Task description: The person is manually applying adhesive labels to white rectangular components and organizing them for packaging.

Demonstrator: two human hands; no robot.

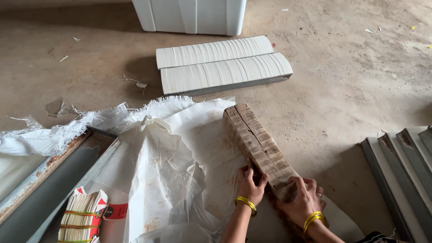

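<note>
At the far left, a rusty metal tray [49, 180] lies on the floor [351, 81], partly under a frayed white woven sheet [153, 148]. Below it, near the bottom edge, sits a bundle of flat white cards with red printed corners [83, 216], banded together by thin elastic.

In the middle, the left hand [249, 184] lies flat with spread fingers against the near left side of a long wooden block [258, 146], pressing rather than closing round it; a yellow bangle circles the wrist. The block is two weathered slats side by side. Its long axis runs from the hands, at its near end, up and to the left across the sheet, so almost its whole length lies beyond both grips.

The right hand [302, 198] curls over the block's near end, fingers wrapped on top and clamped on the wood, also bangled. Both hands are about equally near; the right one has the firmer hold.

Farther off, above the block, two long ribbed white stacks [220, 65] lie parallel, with a white box [191, 15] behind them. At the far right lie grey metal channels [400, 171].
</note>
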